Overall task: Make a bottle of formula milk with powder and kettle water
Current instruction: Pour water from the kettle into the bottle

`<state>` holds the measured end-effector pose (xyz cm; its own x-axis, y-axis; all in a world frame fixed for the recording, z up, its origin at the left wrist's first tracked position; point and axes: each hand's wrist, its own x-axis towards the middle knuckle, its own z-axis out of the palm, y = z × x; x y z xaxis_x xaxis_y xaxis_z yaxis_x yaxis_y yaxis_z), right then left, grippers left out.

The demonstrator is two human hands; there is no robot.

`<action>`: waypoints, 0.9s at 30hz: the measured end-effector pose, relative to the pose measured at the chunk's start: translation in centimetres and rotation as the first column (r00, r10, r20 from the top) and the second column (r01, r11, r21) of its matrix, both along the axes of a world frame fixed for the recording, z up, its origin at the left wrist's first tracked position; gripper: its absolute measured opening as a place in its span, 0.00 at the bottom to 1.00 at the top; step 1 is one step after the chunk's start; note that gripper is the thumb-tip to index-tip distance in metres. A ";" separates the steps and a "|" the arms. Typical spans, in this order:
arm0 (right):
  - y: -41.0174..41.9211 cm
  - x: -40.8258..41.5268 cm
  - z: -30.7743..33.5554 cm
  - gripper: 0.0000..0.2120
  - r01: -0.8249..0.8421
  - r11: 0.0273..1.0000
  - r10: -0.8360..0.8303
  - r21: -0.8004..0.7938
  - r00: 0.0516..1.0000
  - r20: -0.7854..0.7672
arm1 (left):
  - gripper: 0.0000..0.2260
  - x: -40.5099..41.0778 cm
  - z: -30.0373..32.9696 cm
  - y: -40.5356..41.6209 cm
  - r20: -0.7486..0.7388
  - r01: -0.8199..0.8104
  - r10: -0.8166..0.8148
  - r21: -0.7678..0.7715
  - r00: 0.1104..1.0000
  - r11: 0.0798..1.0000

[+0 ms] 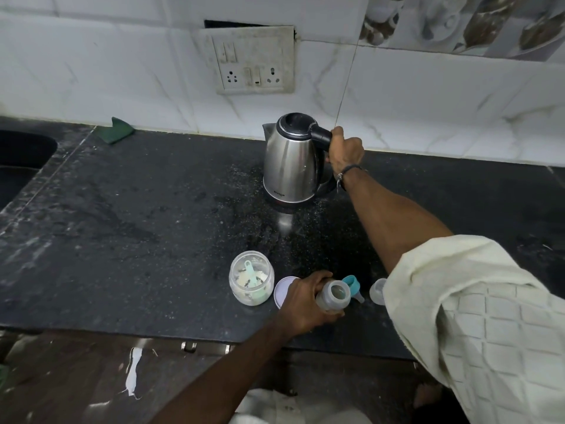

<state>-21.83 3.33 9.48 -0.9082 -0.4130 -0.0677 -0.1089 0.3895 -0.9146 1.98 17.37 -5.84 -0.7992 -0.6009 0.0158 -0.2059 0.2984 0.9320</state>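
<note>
A steel kettle point(289, 166) with a black lid stands on its base near the back wall. My right hand point(344, 151) is wrapped around its black handle. At the counter's front, my left hand point(301, 304) grips an open, uncapped baby bottle point(334, 296) standing upright. A clear powder jar point(251, 278) with a green scoop inside stands open just left of that hand. The jar's pale lid point(282, 290) lies between jar and hand, partly covered. A teal bottle ring with teat point(351, 286) and a clear cap point(377, 290) lie right of the bottle.
The dark stone counter point(137, 209) carries scattered powder specks around the kettle. A sink point(21, 160) sits at the far left, a green cloth point(114, 130) lies by the wall, and a socket panel point(253, 61) is above the kettle.
</note>
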 end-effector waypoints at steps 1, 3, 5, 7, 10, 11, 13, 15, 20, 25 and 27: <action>0.4 0.0 -0.2 0.20 0.012 1.000 -0.012 -0.013 1.000 0.005 | 0.37 0.0 0.0 0.0 0.000 -0.003 0.003 0.010 1.000 1.000; 1.5 -0.2 -0.5 0.20 0.053 0.998 -0.052 -0.029 0.999 0.016 | 0.37 -0.1 -0.2 0.1 -0.001 -0.005 0.005 0.029 1.000 1.000; 3.0 -0.4 -0.6 0.20 0.090 0.994 -0.089 -0.053 0.996 0.025 | 0.38 -0.1 -0.3 0.3 -0.003 -0.015 0.015 0.041 1.000 0.999; 4.7 -0.4 -0.4 0.18 0.122 0.988 -0.118 -0.091 0.992 0.046 | 0.38 -0.1 -0.5 0.3 -0.005 -0.023 0.024 0.051 1.000 0.998; 7.1 -1.3 0.1 0.16 0.121 0.983 -0.120 -0.141 0.993 0.014 | 0.38 -0.2 -0.5 0.3 -0.004 -0.017 0.017 0.061 1.000 0.998; 7.8 -1.8 0.5 0.16 0.103 0.984 -0.107 -0.142 0.994 -0.016 | 0.39 -0.2 -0.5 0.3 -0.007 -0.018 0.019 0.067 1.000 0.998; 9.4 -2.9 1.6 0.16 0.078 0.988 -0.087 -0.130 0.994 -0.072 | 0.40 -0.3 -0.6 0.4 -0.011 -0.024 0.025 0.089 1.000 0.996; 10.9 -3.5 2.9 0.15 0.052 0.985 -0.067 -0.162 0.993 -0.093 | 0.40 -0.3 -0.7 0.4 -0.006 -0.029 0.030 0.099 1.000 0.995; 14.5 -3.6 6.5 0.11 -0.049 0.955 0.003 -0.291 0.987 -0.158 | 0.39 -0.4 -1.0 0.4 -0.003 -0.034 0.034 0.097 0.999 0.995; 17.1 -4.3 7.9 0.15 -0.146 0.954 0.073 -0.260 0.960 -0.272 | 0.40 -0.4 -1.0 0.4 0.002 -0.034 0.034 0.073 0.999 0.997; 17.8 -4.5 7.7 0.13 -0.176 0.955 0.101 -0.240 0.950 -0.296 | 0.40 -0.5 -1.1 0.4 0.008 -0.032 0.032 0.072 0.999 0.997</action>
